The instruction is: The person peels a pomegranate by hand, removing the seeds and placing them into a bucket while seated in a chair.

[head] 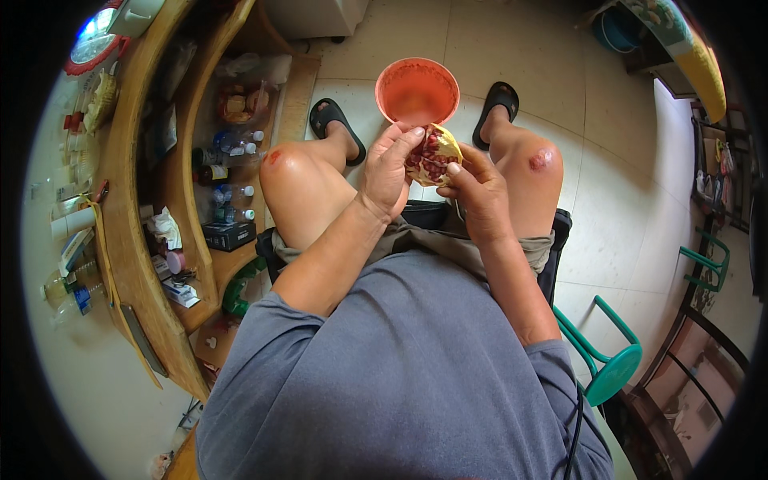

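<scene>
Between both hands, over my lap, is a piece of pomegranate [433,157] with dark red seeds and pale yellow pith and rind showing. My left hand [389,168] grips its left side, the thumb lying along the top edge. On the lower right, my right hand [477,189] pinches the fruit, with the thumb against the seeds. Just beyond the fruit stands an orange-red plastic bucket [417,90] on the floor between my feet. Its inner wall has dark specks near the rim, and the near part of its outside is hidden by my hands and the fruit.
To the left, a wooden shelf unit [201,138] holds plastic bottles [237,144], a black box [229,235] and bagged items. A green metal stool [615,372] is behind on the right. Black sandals [339,129] are on my feet, on the tiled floor [606,198].
</scene>
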Available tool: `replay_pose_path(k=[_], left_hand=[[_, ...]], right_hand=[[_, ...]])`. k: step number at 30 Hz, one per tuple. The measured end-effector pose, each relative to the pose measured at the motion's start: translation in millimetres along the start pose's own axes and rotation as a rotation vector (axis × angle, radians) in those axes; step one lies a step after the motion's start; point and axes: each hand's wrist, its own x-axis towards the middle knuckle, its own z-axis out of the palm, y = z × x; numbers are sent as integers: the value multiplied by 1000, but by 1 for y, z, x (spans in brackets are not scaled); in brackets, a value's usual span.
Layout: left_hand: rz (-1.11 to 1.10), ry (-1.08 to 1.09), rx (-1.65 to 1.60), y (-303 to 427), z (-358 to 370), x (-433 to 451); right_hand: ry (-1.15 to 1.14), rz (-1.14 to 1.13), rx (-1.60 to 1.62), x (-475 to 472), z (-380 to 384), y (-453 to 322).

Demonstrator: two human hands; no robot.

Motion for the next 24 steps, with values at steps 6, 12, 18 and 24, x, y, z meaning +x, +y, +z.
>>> replay_pose_path(k=[6, 12, 18, 24], left_hand=[[-18, 4, -5, 0, 2, -2], [-31, -18, -32, -3, 2, -2], [-109, -89, -6, -6, -11, 4], [-168, -137, -16, -6, -14, 7]], right_hand=[[-45, 0, -26, -1, -3, 3], [-83, 4, -47, -2, -7, 3], [-91, 30, -94, -3, -10, 3], [-94, 50, -81, -5, -9, -1]])
